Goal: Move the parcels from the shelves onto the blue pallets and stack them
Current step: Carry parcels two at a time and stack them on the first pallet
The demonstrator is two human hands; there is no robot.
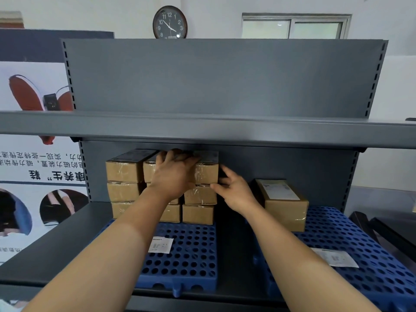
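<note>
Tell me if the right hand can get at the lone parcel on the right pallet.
Probably yes. The right hand hovers just left of the lone parcel on the right pallet, with nothing between them and open space above it.

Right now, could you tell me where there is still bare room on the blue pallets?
The left pallet is bare in front of the box stack, apart from a paper slip. The right pallet is bare around its single box. The stack's top is crowded by both hands.

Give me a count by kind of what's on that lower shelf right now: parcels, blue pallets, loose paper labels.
Parcels in view: 10, namely 9 in the stack on the left pallet and 1 on the right pallet
Blue pallets: 2
Loose paper labels: 2
Total: 14
</note>
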